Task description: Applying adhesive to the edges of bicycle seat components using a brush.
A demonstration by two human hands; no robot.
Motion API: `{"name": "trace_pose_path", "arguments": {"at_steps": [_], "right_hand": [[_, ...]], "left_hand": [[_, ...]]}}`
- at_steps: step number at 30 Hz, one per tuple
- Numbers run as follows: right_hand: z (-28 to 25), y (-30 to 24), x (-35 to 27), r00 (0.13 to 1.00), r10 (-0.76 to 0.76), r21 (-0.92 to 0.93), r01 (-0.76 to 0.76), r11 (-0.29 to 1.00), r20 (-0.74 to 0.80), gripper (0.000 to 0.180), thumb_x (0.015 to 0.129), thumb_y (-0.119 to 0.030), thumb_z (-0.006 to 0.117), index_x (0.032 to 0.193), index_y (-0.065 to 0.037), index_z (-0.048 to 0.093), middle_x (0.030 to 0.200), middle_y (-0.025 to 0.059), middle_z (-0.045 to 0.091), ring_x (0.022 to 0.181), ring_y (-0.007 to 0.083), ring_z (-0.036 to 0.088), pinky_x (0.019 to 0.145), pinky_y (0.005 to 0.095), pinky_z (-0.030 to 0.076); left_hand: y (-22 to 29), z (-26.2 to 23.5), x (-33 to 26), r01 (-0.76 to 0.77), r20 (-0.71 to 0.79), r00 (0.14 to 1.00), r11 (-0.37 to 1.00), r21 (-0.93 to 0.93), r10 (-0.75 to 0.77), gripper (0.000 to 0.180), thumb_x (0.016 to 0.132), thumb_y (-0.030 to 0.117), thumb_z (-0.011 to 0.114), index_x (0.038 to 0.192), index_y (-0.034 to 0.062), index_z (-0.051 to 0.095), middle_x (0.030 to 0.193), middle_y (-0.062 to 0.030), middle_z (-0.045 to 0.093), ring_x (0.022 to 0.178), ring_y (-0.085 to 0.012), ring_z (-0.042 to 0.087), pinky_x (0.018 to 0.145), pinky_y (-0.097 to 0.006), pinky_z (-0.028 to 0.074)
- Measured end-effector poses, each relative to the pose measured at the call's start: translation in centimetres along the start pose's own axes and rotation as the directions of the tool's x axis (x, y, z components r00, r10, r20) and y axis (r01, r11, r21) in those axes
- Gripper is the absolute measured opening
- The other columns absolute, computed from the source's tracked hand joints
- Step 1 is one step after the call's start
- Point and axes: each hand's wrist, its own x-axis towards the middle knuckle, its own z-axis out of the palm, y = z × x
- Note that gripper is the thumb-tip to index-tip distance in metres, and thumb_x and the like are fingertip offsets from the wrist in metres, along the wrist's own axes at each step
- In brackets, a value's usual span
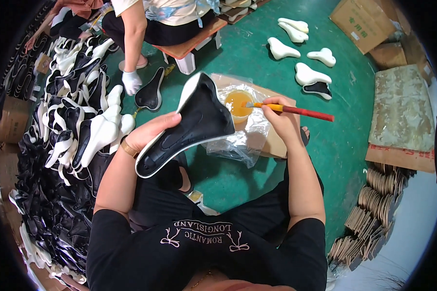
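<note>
My left hand (154, 130) is closed round the edge of a bicycle saddle (189, 119), tilted so its black hollow underside and white rim face me. Between the fingers of my right hand (284, 125) is a paintbrush (306, 111) with an orange and red handle. Its bristle end points left, over a clear tub (243, 119) of amber liquid; whether the tip touches the liquid, I cannot tell. The tub stands on crumpled clear plastic (257, 127) spread over a cardboard box (272, 92), just right of the saddle's wide end.
White and black saddle parts (99, 136) are heaped at left. A co-worker's gloved hand (130, 82) hangs beside a black saddle piece (152, 92) on the floor. Several white saddles (311, 74) lie at far right, near cartons (361, 24) and stacked brown pieces (371, 206).
</note>
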Motion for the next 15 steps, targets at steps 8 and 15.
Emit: {"name": "trace_pose_path", "arguments": {"at_steps": [8, 15], "right_hand": [[1.3, 1.2, 0.4, 0.998, 0.044, 0.174, -0.038, 0.984, -0.035, 0.011, 0.081, -0.006, 0.066, 0.091, -0.002, 0.063, 0.084, 0.0033, 0.062, 0.073, 0.0097, 0.059, 0.065, 0.0232, 0.047], [-0.3, -1.4, -0.3, 0.989, 0.111, 0.605, -0.028, 0.796, -0.1, 0.01, 0.084, -0.004, 0.065, 0.092, -0.001, 0.06, 0.083, 0.0051, 0.061, 0.073, 0.0124, 0.06, 0.067, 0.0252, 0.051]], "left_hand": [[0.7, 1.8, 0.1, 0.073, 0.04, 0.996, 0.996, 0.06, -0.075, 0.051, 0.094, 0.043, 0.05, 0.112, -0.0051, 0.054, 0.084, -0.0192, 0.067, 0.063, -0.021, 0.069, 0.046, -0.028, 0.057], [0.9, 1.2, 0.4, 0.229, 0.14, 0.968, 0.964, -0.135, -0.21, 0.035, 0.096, 0.026, 0.053, 0.118, -0.001, 0.053, 0.095, -0.0098, 0.067, 0.072, -0.0121, 0.068, 0.061, -0.024, 0.058]]}}
